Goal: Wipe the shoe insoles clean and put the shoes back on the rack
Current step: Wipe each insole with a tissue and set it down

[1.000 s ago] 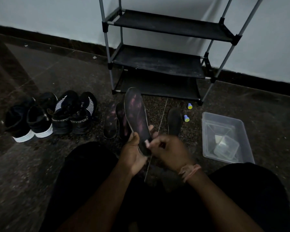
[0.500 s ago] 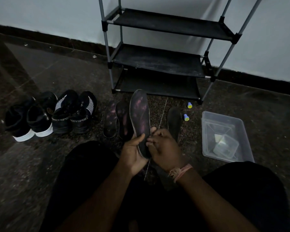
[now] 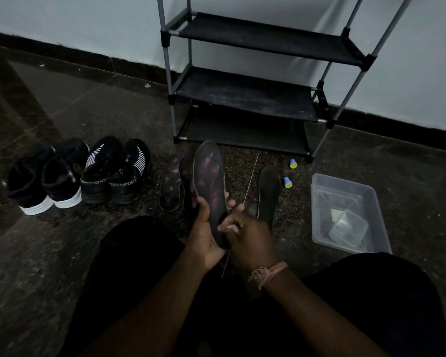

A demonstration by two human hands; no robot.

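Note:
My left hand (image 3: pixel 204 233) grips the heel end of a dark insole with pink blotches (image 3: pixel 209 181), held upright over my lap. My right hand (image 3: pixel 247 238) pinches a small white wipe (image 3: pixel 229 228) against the insole's lower right edge. Two more insoles (image 3: pixel 171 184) lie on the floor just left of it, and a plain dark insole (image 3: pixel 268 194) lies to the right. Two pairs of black shoes (image 3: pixel 80 173) stand in a row at the left. The black three-shelf rack (image 3: pixel 245 96) stands by the wall.
A clear plastic tub (image 3: pixel 345 215) with a small clear container inside sits on the floor at the right. Two small blue-and-yellow caps (image 3: pixel 290 172) lie near the rack's right leg. My dark-clothed knees fill the foreground.
The insole has tipped from leaning left to nearly upright. My right hand has slid lower along its right edge, with the white wipe now showing between the fingers.

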